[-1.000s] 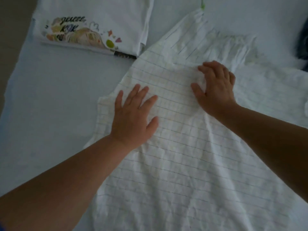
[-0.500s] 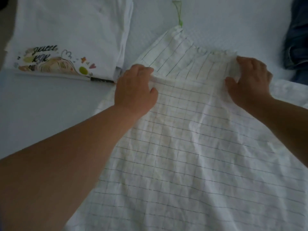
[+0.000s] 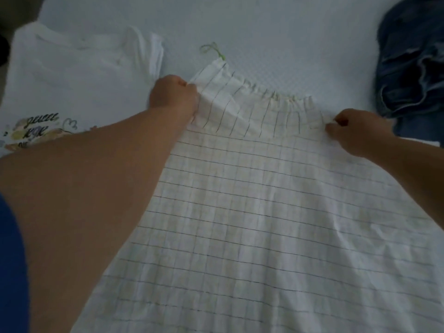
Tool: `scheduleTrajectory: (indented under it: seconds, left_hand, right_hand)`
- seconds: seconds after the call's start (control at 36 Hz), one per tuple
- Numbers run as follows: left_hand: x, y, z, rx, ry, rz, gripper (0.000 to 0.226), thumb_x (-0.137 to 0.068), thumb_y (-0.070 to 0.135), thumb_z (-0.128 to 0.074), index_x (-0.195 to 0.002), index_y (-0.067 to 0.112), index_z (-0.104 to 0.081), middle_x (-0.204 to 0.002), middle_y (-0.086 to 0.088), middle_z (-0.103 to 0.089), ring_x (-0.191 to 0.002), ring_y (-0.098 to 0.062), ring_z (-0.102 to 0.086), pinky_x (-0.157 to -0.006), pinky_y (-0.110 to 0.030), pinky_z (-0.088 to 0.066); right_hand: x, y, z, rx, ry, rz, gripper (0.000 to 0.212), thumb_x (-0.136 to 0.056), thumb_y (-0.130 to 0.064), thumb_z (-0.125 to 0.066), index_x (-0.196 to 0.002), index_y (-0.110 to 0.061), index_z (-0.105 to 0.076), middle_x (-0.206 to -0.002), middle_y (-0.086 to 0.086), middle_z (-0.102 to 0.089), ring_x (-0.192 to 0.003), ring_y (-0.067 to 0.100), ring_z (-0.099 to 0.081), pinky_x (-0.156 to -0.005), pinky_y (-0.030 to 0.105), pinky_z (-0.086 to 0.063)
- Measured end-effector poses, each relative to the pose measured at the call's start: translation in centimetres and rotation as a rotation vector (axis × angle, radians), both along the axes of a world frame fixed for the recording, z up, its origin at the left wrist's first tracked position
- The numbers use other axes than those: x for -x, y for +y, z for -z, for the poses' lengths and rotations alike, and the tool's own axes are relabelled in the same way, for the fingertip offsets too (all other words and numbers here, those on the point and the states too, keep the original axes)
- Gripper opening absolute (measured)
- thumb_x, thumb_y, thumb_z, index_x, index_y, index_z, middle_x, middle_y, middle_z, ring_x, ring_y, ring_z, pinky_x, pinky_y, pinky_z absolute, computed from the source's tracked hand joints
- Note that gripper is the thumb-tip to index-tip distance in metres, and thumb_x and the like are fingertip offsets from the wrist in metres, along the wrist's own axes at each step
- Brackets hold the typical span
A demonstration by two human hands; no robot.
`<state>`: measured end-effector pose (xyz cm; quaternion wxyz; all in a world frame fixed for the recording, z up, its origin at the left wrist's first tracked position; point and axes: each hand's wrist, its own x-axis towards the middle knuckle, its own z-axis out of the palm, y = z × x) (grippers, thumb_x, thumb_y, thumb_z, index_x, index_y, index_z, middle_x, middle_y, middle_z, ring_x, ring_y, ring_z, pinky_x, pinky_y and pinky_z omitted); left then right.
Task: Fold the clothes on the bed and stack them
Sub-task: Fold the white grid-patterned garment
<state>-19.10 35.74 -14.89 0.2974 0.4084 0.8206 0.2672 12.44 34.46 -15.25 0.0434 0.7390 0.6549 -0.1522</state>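
My left hand sits just left of centre in the upper half of the frame, fingers curled and pinching the left end of the gathered band of the checked garment. My right hand is at the right of the frame, a little lower, thumb and fingers nipping the band's right end. Between them the band is ruched and slightly slack.

The garment itself lies flat on the bed, filling the centre and lower right of the frame. Its long axis runs from the bottom edge up to the band, leaning a little to the left, with the narrow gathered end pointing at the top of the frame and the wide hem towards me. A green cord trails off the band's upper left corner.

As I judge it, the risk is an uneven pull: my hands are not level, so a fold taken from here could come out skewed, and the slack gathers may bunch. The thin cloth could also slip from such small pinches.

Farther out, a folded white printed T-shirt lies at upper left, close to my left hand, and crumpled denim at upper right.
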Motion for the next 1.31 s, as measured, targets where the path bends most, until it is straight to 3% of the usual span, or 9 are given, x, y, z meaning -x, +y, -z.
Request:
scheduleTrajectory:
  seconds: [0.17, 0.31, 0.44, 0.69, 0.86, 0.94, 1.06, 1.19, 1.31]
  left_hand:
    - [-0.3, 0.0, 0.4, 0.089, 0.007, -0.022, 0.029, -0.081, 0.018, -0.053, -0.101, 0.003, -0.067, -0.097, -0.014, -0.07, -0.088, -0.03, -0.068, -0.08, -0.04, -0.056]
    - [-0.8, 0.1, -0.2, 0.145, -0.084, 0.051, 0.039, -0.073, 0.028, -0.071, -0.1, 0.001, -0.065, -0.07, -0.003, -0.058, -0.071, -0.022, -0.06, -0.054, -0.024, -0.045]
    - [-1.0, -0.6, -1.4, 0.103, -0.082, 0.101, 0.014, -0.078, 0.02, -0.068, -0.079, 0.007, -0.063, -0.069, -0.003, -0.058, -0.075, -0.023, -0.061, -0.067, -0.027, -0.045]
    - [-0.2, -8.8, -5.7, -0.086, -0.181, 0.067, 0.019, -0.072, 0.026, -0.07, -0.059, 0.026, -0.056, -0.045, 0.019, -0.047, -0.04, 0.005, -0.042, -0.038, -0.007, -0.03]
    - [1.7, -18.8, -6.8, -0.04, -0.117, 0.083, 0.015, -0.077, 0.03, -0.072, -0.09, 0.026, -0.066, -0.088, 0.011, -0.061, -0.081, 0.001, -0.054, -0.07, -0.008, -0.038]
    - [2.2, -23.2, -6.6, 0.016, -0.068, 0.095, 0.019, -0.078, 0.015, -0.07, -0.08, 0.033, -0.063, -0.08, 0.017, -0.059, -0.067, 0.002, -0.053, -0.056, 0.003, -0.033]
    - [2.9, -27.4, -4.8, 0.262, -0.183, -0.015, 0.031, -0.08, 0.004, -0.058, -0.072, 0.033, -0.064, -0.08, 0.011, -0.064, -0.065, 0.0, -0.058, -0.058, -0.015, -0.045]
    - [2.8, -28.9, -3.8, 0.28, -0.428, -0.281, 0.016, -0.08, 0.006, -0.06, -0.082, 0.022, -0.06, -0.079, -0.001, -0.063, -0.07, -0.014, -0.06, -0.075, -0.032, -0.052]
    - [1.7, -28.7, -3.4, 0.286, -0.475, -0.29, 0.011, -0.078, 0.026, -0.071, -0.085, 0.019, -0.065, -0.08, 0.001, -0.07, -0.072, -0.014, -0.066, -0.068, -0.03, -0.054]
  right_hand:
    - [-0.2, -0.2, 0.6, -0.041, 0.032, 0.005, 0.023, -0.09, -0.047, -0.048, -0.087, -0.024, -0.05, -0.066, -0.007, -0.043, -0.065, 0.017, -0.037, -0.091, 0.041, -0.03]
    - [-1.4, -0.4, -0.4, -0.006, 0.023, -0.056, 0.011, -0.087, -0.03, -0.052, -0.097, -0.026, -0.053, -0.081, 0.0, -0.052, -0.083, 0.023, -0.047, -0.095, 0.042, -0.033]
    - [-2.0, -2.1, -1.7, -0.042, -0.006, -0.108, 0.019, -0.09, -0.024, -0.052, -0.102, -0.014, -0.063, -0.081, 0.002, -0.05, -0.081, 0.023, -0.045, -0.092, 0.043, -0.037]
    - [-2.1, -10.9, -7.0, -0.263, 0.102, -0.171, 0.01, -0.087, -0.014, -0.062, -0.089, -0.005, -0.067, -0.083, 0.011, -0.058, -0.08, 0.03, -0.052, -0.079, 0.037, -0.037]
    - [-2.5, -21.6, -7.7, -0.257, 0.112, -0.188, 0.006, -0.078, -0.002, -0.072, -0.083, -0.006, -0.07, -0.083, 0.012, -0.066, -0.081, 0.033, -0.059, -0.079, 0.035, -0.032]
    - [-2.6, -26.0, -6.5, -0.164, 0.105, -0.185, 0.011, -0.076, -0.004, -0.073, -0.084, -0.011, -0.072, -0.086, 0.009, -0.066, -0.085, 0.033, -0.06, -0.082, 0.038, -0.034]
    - [-2.5, -29.7, -4.6, 0.058, 0.087, -0.145, 0.021, -0.076, -0.008, -0.073, -0.096, -0.013, -0.071, -0.1, 0.009, -0.064, -0.098, 0.033, -0.057, -0.09, 0.047, -0.037]
    - [-2.2, -31.6, -3.9, 0.015, 0.197, 0.188, 0.029, -0.081, -0.016, -0.067, -0.11, -0.013, -0.062, -0.114, 0.006, -0.053, -0.109, 0.026, -0.047, -0.095, 0.037, -0.034]
    - [-2.1, -30.3, -4.3, 0.089, 0.653, 1.127, 0.026, -0.083, -0.025, -0.067, -0.106, -0.018, -0.056, -0.089, 0.004, -0.054, -0.078, 0.016, -0.054, -0.072, 0.029, -0.047]
